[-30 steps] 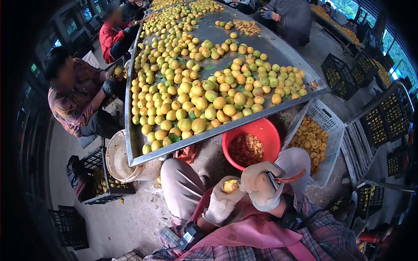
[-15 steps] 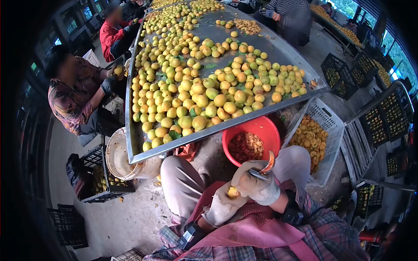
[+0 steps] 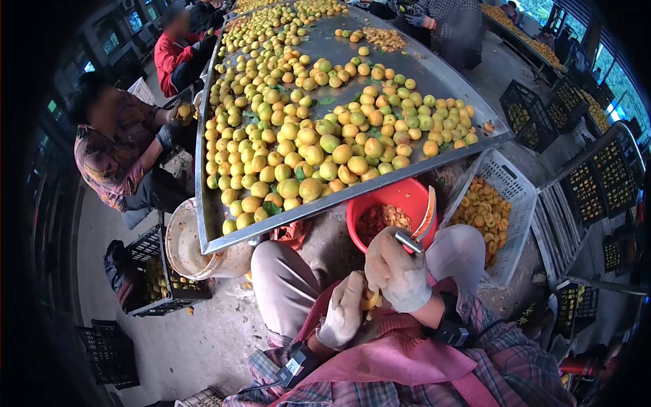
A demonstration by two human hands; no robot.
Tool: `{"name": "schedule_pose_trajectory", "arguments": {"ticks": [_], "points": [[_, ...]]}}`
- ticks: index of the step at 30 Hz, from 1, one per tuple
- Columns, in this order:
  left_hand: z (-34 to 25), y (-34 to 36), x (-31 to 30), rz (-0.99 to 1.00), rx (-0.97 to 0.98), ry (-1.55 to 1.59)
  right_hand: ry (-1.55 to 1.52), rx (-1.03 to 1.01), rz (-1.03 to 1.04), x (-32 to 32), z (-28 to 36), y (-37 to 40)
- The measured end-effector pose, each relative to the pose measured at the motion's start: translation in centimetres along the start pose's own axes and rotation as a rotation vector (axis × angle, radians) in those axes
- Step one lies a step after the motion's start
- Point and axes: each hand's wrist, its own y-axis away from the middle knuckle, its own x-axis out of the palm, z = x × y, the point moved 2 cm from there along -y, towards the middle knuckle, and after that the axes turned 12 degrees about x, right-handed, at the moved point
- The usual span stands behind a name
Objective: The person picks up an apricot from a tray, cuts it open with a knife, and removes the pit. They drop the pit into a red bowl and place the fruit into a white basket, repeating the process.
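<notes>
Both gloved hands meet above my lap. My left hand (image 3: pixel 343 309) is closed around a yellow-orange fruit (image 3: pixel 370 300), which shows between the two hands and looks partly opened. My right hand (image 3: pixel 399 271) grips a knife (image 3: pixel 427 218) by its metal handle, the curved blade pointing up and away from the fruit, while its fingertips touch the fruit. Just beyond the hands stands a red basin (image 3: pixel 354 216) with reddish-brown pieces in it. To its right a grey crate (image 3: pixel 519 197) holds orange fruit halves (image 3: pixel 483 214).
A metal table (image 3: pixel 434 68) bearing many yellow-green fruits (image 3: pixel 312 156) stretches ahead, its raised edge near my knees. A white bucket (image 3: pixel 182 241) and black crate (image 3: pixel 180 292) stand left. Co-workers sit along the left side (image 3: pixel 115 152); black crates (image 3: pixel 529 115) are at right.
The hands have turned and shifted slightly; the fruit now shows as a strip between them. The knife blade has swung up and shows longer over the basin.
</notes>
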Motion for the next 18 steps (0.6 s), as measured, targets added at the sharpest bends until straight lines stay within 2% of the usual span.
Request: {"name": "schedule_pose_trajectory", "arguments": {"ticks": [2,3,5,6,8,11,14,18], "points": [[0.3,-0.2,-0.2,0.000,0.201,-0.149,-0.075,0.061,0.073,-0.5,-0.6,0.0],[0.9,-0.2,-0.4,0.000,0.197,-0.149,0.121,0.089,0.068,-0.2,-0.5,0.3],[0.2,0.0,-0.1,-0.035,0.794,-0.869,0.517,0.144,0.060,0.6,0.1,0.7],[0.2,0.2,-0.3,-0.035,0.792,-0.867,0.614,-0.118,0.156,1.5,1.1,0.5],[0.8,0.3,-0.9,0.037,0.112,-0.105,0.654,-0.111,0.176,1.5,1.0,0.6],[1.4,0.3,-1.4,0.131,0.025,0.026,0.693,-0.025,0.196,1.7,0.7,1.1],[3.0,0.1,-2.2,0.146,0.044,0.096,0.720,-0.109,0.167,1.5,0.7,1.1],[3.1,0.4,-2.1,0.185,0.059,0.119,0.744,0.018,0.199,1.9,1.2,1.6]]}}
